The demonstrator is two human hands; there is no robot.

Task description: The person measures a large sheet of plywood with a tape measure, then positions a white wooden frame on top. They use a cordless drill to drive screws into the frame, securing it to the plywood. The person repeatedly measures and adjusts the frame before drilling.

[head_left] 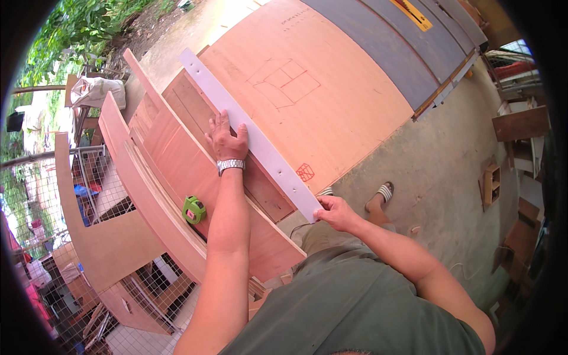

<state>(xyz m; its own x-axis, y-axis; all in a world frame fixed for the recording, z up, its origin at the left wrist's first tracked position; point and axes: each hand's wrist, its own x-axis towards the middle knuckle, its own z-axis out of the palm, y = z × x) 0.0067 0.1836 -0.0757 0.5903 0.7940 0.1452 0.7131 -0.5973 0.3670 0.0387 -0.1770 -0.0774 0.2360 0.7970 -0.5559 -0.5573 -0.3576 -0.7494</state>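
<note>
Pale strip: We have a long, flat, pale strip [261, 149] lying slantwise in front of us, along the left edge of the big plywood sheet [349, 112]. Small round marks or holes show on it.
Left hand: Our left hand [229, 145] is on the strip partway along. Its fingers are spread, with the thumb apart from the rest.
Right hand: Our right hand [338, 214] has the near end of the strip. Its thumb and fingers are clamped on that end.
Step now: We seem to be lining the strip up with the sheet's edge and holding it steady.
Next move: We think it calls for a firm near end and a light left hand, so the strip can be nudged straight without sliding off.
Tape measure: A green tape measure [193, 210] sits on the reddish wood boards [254, 257] to our left, near our left arm and well apart from our fingers.
White bag: Far off to our left is a bulky white bag [97, 93]. We cannot tell what is in it.
Wooden box: A small wooden box [492, 184] is on our right, with its open side showing. It is too small for us to tell what it holds.
</note>
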